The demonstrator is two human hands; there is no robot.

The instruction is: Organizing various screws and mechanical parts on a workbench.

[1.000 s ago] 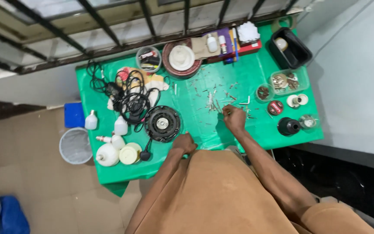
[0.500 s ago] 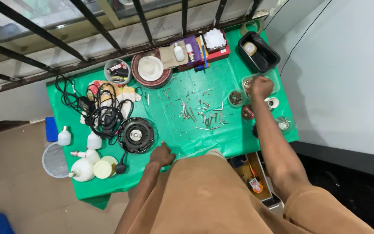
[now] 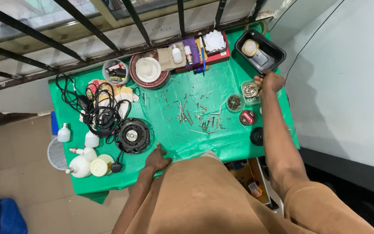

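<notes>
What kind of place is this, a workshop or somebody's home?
Probably a small repair bench for electrical goods, set by a barred window. The green table holds scattered screws, tangled cables, bulbs and tubs of small parts. The right hand reaches to one tub.

One head-worn camera looks steeply down from high above the green table (image 3: 221, 86).

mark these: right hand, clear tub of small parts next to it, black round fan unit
right hand (image 3: 272, 82), head view, back of the hand.
clear tub of small parts (image 3: 250, 90), head view, the parts inside it.
black round fan unit (image 3: 132, 135), head view, its centre hub.
</notes>
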